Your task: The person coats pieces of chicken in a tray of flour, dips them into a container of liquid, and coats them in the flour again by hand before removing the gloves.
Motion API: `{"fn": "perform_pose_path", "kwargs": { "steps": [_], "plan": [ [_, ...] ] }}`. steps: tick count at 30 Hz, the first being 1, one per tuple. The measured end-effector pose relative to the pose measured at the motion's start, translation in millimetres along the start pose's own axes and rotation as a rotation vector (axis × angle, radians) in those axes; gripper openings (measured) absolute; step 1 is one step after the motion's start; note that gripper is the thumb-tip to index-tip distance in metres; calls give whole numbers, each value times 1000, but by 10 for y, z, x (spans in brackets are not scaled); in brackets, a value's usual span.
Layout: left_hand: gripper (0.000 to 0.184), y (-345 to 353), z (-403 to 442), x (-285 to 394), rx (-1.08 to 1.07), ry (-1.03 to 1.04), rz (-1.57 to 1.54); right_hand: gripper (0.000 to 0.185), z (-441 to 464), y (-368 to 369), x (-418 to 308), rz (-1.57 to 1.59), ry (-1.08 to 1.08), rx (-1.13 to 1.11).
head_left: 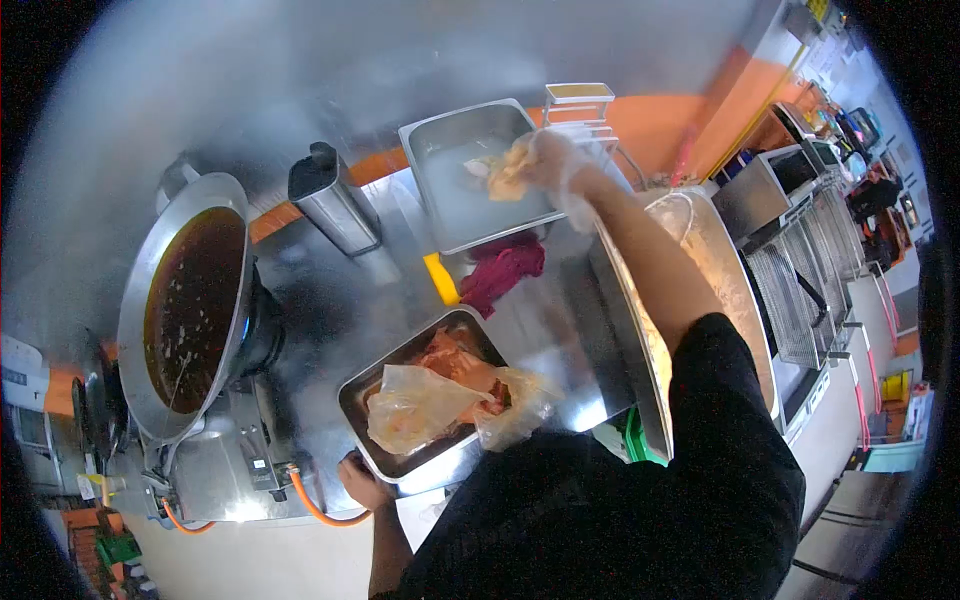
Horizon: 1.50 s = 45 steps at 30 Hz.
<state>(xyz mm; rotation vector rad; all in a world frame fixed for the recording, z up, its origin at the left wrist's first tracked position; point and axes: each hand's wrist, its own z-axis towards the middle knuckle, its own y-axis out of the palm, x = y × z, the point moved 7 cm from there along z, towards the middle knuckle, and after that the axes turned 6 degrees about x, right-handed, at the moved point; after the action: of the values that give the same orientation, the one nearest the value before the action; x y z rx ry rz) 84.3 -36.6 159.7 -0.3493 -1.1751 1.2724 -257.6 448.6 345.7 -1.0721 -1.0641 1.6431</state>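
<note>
My right hand (pixel 552 160), in a clear plastic glove, is closed on a pale, coated piece of meat (pixel 508 178). It holds the piece over the deep steel pan (pixel 440 215) at the back of the counter. A small light scrap lies beside it in the pan. Down at the counter's front edge, my left hand (pixel 366 484) is bare, its fingers curled in by the near corner of a steel tray (pixel 354 410). What those fingers grip is hidden. Raw meat (pixel 450 362) lies in that tray, partly covered by a cloudy plastic bag (pixel 415 405).
A wide pan of dark oil (pixel 195 300) stands on a burner at left, with an orange gas hose (pixel 315 508). A steel canister (pixel 335 205), yellow-handled tool (pixel 440 278) and maroon cloth (pixel 500 272) sit mid-counter. At right are a large flour-filled container (pixel 725 270) and wire baskets (pixel 800 285).
</note>
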Motion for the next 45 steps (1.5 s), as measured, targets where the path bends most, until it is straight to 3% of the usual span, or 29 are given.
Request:
{"fn": "perform_pose_path", "kwargs": {
  "steps": [3, 6, 14, 17, 21, 24, 27, 32, 45],
  "plan": [
    [31, 35, -88, -111, 73, 80, 111, 21, 106, 285, -468, -214, 4, -302],
    [31, 49, -41, -93, 48, 68, 62, 18, 282, 1425, 329, -55, 86, -115],
    [28, 6, 19, -6, -13, -19, -11, 15, 383, 1897, 544, -263, -11, -246],
    [28, -8, 40, 35, -14, -7, -7, 15, 280, 1612, 274, -309, -145, -315],
    [28, -1, 33, 33, 7, 8, 27, 16, 304, 1804, 367, -389, -155, -597],
    [29, -14, 39, 48, -2, -11, 8, 20, 323, 1678, 460, -368, -2, -522],
    [28, -43, 55, 99, -28, -43, 33, 25, 354, 1883, 622, -402, -43, -594],
    [23, -25, 36, 67, -20, -45, 28, 28, 226, 1835, 895, 3, 439, -554],
    [23, 25, -8, -25, -13, 4, 31, 30, 233, 1927, 985, -144, 371, -607]
  ]
}}
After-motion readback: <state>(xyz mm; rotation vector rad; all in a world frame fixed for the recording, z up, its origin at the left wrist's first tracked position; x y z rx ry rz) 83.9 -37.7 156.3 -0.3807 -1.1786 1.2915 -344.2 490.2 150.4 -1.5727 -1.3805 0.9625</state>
